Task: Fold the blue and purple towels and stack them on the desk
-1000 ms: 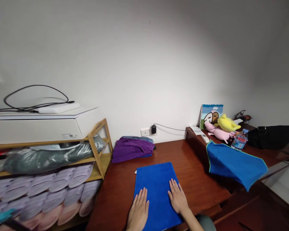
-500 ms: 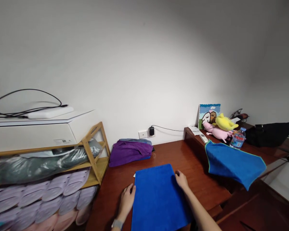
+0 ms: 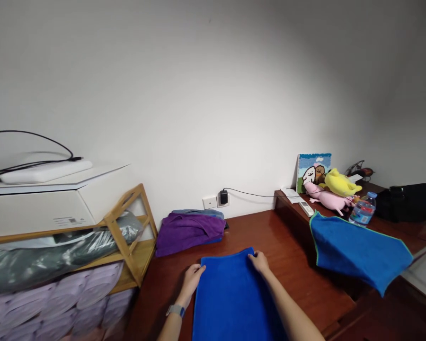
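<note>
Towel [image 3: 234,298] of deep blue microfibre lay flat on the reddish wooden worktop [image 3: 305,255], its near end running out of the bottom of the view. Left hand [image 3: 190,284] and right hand [image 3: 259,262] sat at its two far corners, each curled over the edge. The grip looked closed on the cloth on both sides, though how firmly could not be told. Set that wide apart, the hands seemed placed to keep the far edge square. A grey wristband [image 3: 175,310] circled the left wrist.

Nearest obstacle: a folded purple cloth [image 3: 190,232], near the wall and apart from the towel. Well to the right, a blue towel with green piping [image 3: 358,251] hung over a raised step of the worktop, near a water bottle [image 3: 363,210], a pink plush toy [image 3: 326,199] and a yellow plush toy [image 3: 341,183]. To the left, a bamboo shelf [image 3: 128,237] stood beside the worktop, holding lilac slippers [image 3: 57,293].
</note>
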`<state>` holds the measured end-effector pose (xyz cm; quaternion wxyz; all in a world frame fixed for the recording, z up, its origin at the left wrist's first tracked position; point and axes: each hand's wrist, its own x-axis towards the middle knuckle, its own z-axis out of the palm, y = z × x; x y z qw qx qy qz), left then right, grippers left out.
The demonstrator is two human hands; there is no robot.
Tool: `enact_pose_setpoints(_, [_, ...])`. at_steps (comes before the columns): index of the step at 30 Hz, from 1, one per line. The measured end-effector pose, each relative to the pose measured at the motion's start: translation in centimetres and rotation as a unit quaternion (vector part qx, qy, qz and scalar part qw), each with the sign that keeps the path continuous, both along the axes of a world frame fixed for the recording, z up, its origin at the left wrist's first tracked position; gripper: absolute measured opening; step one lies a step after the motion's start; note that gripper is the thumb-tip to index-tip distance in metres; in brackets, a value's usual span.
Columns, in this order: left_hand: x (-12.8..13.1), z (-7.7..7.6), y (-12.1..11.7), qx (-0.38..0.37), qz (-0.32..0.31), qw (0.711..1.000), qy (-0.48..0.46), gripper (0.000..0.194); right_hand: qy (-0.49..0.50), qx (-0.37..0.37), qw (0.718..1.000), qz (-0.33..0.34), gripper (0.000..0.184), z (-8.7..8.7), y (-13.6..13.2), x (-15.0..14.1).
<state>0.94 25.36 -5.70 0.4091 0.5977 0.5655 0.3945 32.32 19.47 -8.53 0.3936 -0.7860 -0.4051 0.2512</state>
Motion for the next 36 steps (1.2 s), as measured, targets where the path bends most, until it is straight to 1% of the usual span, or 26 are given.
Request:
enact_pose_setpoints(2, [0.2,1.2,-1.1,0.000,-0.009,0.999,-0.045,0.075,0.023,0.042,0.999,0.004,0.044,1.0,-1.9,0.1])
enact_pose_setpoints(4, [0.7,2.8,-2.6,0.000,-0.018,0.997,-0.081,0.074,0.049,0.101,0.994,0.010,0.053,2.6,-4.7,0.7])
enact_pose_setpoints(6, [1.5,4.8,-4.7,-0.002,-0.034,0.993,-0.113,0.070,0.096,0.188,0.977,0.010,0.060,4.9,-8.4,1.7])
enact_pose_setpoints(8, [2.9,7.2,-7.4,-0.002,-0.059,0.988,-0.145,0.062,0.142,0.274,0.951,-0.006,0.062,7.6,-12.8,3.2])
enact_pose_setpoints(10, [4.6,9.8,-10.1,0.011,-0.091,0.979,-0.180,0.055,0.156,0.314,0.936,-0.046,0.063,10.4,-17.5,4.9])
enact_pose_setpoints(13, [8.1,13.7,-13.3,0.042,-0.152,0.962,-0.221,0.049,0.126,0.331,0.923,-0.148,0.070,14.2,-24.5,7.6])
enact_pose_setpoints(15, [11.7,16.1,-14.2,0.056,-0.201,0.947,-0.242,0.046,0.088,0.339,0.910,-0.223,0.075,16.6,-28.4,9.8])
enact_pose_setpoints(16, [14.0,17.2,-14.2,0.062,-0.226,0.939,-0.254,0.044,0.067,0.344,0.902,-0.252,0.076,17.9,-29.9,11.2])
enact_pose_setpoints(18, [19.8,19.6,-13.4,0.077,-0.268,0.919,-0.277,0.045,0.014,0.351,0.889,-0.293,0.075,20.6,-31.8,14.9])
enact_pose_setpoints(20, [26.7,22.0,-11.8,0.094,-0.295,0.907,-0.286,0.052,-0.054,0.363,0.875,-0.315,0.072,23.6,-31.9,20.0])
enact_pose_setpoints(22, [33.5,24.2,-10.1,0.097,-0.301,0.904,-0.288,0.055,-0.124,0.372,0.856,-0.338,0.068,26.3,-30.6,26.0])
enact_pose_setpoints(23, [36.3,24.9,-9.4,0.100,-0.299,0.905,-0.286,0.056,-0.144,0.361,0.849,-0.357,0.065,27.3,-29.6,29.0])
enact_pose_setpoints(24, [38.5,25.2,-8.9,0.102,-0.290,0.909,-0.282,0.056,-0.160,0.326,0.850,-0.382,0.064,27.9,-28.6,31.8])
enact_pose_setpoints(25, [40.0,25.0,-8.6,0.105,-0.279,0.914,-0.275,0.055,-0.166,0.275,0.850,-0.418,0.064,28.2,-27.7,34.1])
enact_pose_setpoints(26, [40.5,24.2,-8.7,0.109,-0.268,0.920,-0.266,0.054,-0.167,0.220,0.846,-0.456,0.064,27.9,-26.9,35.8])
enact_pose_setpoints(27, [40.0,22.9,-9.1,0.113,-0.259,0.925,-0.256,0.052,-0.172,0.170,0.840,-0.485,0.063,27.2,-26.3,37.0])
enact_pose_setpoints(28, [38.7,20.9,-9.7,0.117,-0.251,0.930,-0.242,0.049,-0.183,0.130,0.838,-0.498,0.060,26.0,-26.0,37.4])
enact_pose_setpoints(29, [36.4,18.4,-10.4,0.121,-0.247,0.934,-0.227,0.046,-0.207,0.106,0.842,-0.487,0.056,24.6,-25.8,37.2])
enact_pose_setpoints(30, [33.5,15.5,-11.2,0.125,-0.242,0.939,-0.208,0.042,-0.243,0.097,0.850,-0.458,0.051,22.8,-25.8,36.3])
enact_pose_setpoints(31, [29.9,12.4,-11.8,0.126,-0.232,0.946,-0.186,0.038,-0.284,0.101,0.859,-0.414,0.047,20.9,-25.8,34.9])
enact_pose_setpoints(32, [25.9,9.2,-12.2,0.125,-0.218,0.954,-0.161,0.032,-0.322,0.117,0.866,-0.363,0.044,18.9,-25.8,32.9])
enact_pose_setpoints(34, [17.3,3.1,-12.3,0.125,-0.178,0.971,-0.099,0.022,-0.374,0.176,0.869,-0.273,0.041,14.4,-25.8,27.9])
enact_pose_setpoints(35, [13.1,0.5,-12.0,0.160,-0.157,0.975,-0.014,0.021,-0.378,0.211,0.870,-0.234,0.040,12.1,-25.6,24.9])
enact_pose_setpoints(36, [9.0,-1.7,-11.4,0.186,-0.130,0.972,0.066,0.022,-0.367,0.242,0.877,-0.196,0.038,9.7,-25.4,21.7])
